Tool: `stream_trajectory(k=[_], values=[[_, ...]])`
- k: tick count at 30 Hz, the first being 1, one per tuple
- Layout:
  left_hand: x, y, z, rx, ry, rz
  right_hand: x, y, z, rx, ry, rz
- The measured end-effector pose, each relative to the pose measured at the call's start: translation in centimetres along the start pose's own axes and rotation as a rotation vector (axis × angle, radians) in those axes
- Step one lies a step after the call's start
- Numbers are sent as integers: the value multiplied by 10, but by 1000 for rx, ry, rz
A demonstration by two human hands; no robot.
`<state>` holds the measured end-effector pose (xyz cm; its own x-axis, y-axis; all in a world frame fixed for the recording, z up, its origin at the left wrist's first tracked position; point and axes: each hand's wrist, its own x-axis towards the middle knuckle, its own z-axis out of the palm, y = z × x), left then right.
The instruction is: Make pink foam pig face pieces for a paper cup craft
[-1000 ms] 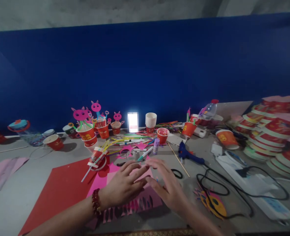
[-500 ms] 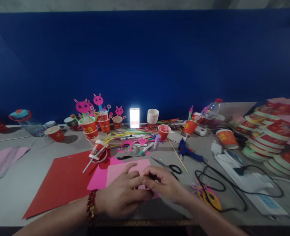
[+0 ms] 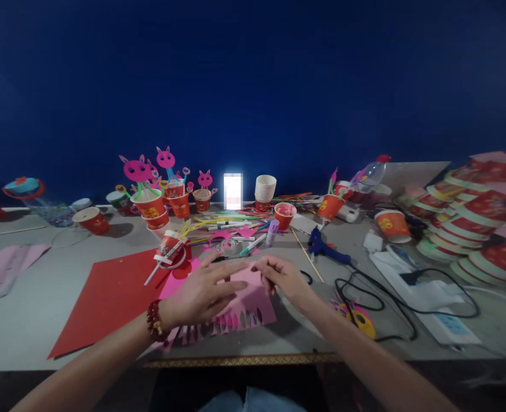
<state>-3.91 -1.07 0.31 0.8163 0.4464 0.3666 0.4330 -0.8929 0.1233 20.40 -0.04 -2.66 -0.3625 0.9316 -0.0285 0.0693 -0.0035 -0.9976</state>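
Light pink paper (image 3: 259,297) with a row of cut-out holes along its near edge lies in front of me on the table. My left hand (image 3: 203,289) is over its left part, fingers spread and nothing held. Above the paper's right side is my right hand (image 3: 281,277), its fingers curled and thumb and forefinger pinched; what they hold, if anything, is too small to make out. Brighter pink paper (image 3: 175,283) and a large red sheet (image 3: 107,297) lie to the left, partly under my left hand and forearm.
A blue glue gun (image 3: 327,249) with a looping black cable and a power strip (image 3: 428,303) lie right. Stacked cups (image 3: 471,223) stand far right. Cups with pink animal faces (image 3: 150,203) stand back left. Pens, a glue stick (image 3: 272,233) and a wooden stick (image 3: 307,254) lie ahead.
My hands have moved apart and farther forward over the table. The cut-out row of the pink paper now shows. The view has tilted down, and my left fingers have spread.
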Motion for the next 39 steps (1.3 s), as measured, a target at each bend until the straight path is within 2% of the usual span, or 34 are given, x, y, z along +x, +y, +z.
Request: stream_trajectory(k=[1, 3, 5, 9, 12, 19, 26, 32, 39], values=[[-8, -2, 2, -29, 29, -82, -5, 4, -7, -70, 30, -32], [-22, -2, 9, -75, 7, -176, -18, 13, -17, -290, 85, -102], [-32, 2, 16, -100, -41, -213, -34, 22, -23, -518, 53, -157], [-38, 16, 28, -133, -118, -205, -61, 34, -18, -769, -63, -349], [-35, 19, 37, -139, -171, -161, -71, 37, -12, -882, -141, -449], [-32, 11, 51, -185, -206, -127, -71, 37, -8, -1008, -248, -554], [-33, 10, 53, -142, -220, -101, -66, 42, -8, -1052, -288, -566], [-24, 11, 54, -75, -239, -91, -64, 42, -9, -1085, -314, -572], [-18, 9, 61, -25, -211, -59, -66, 50, -13, -1136, -354, -651]])
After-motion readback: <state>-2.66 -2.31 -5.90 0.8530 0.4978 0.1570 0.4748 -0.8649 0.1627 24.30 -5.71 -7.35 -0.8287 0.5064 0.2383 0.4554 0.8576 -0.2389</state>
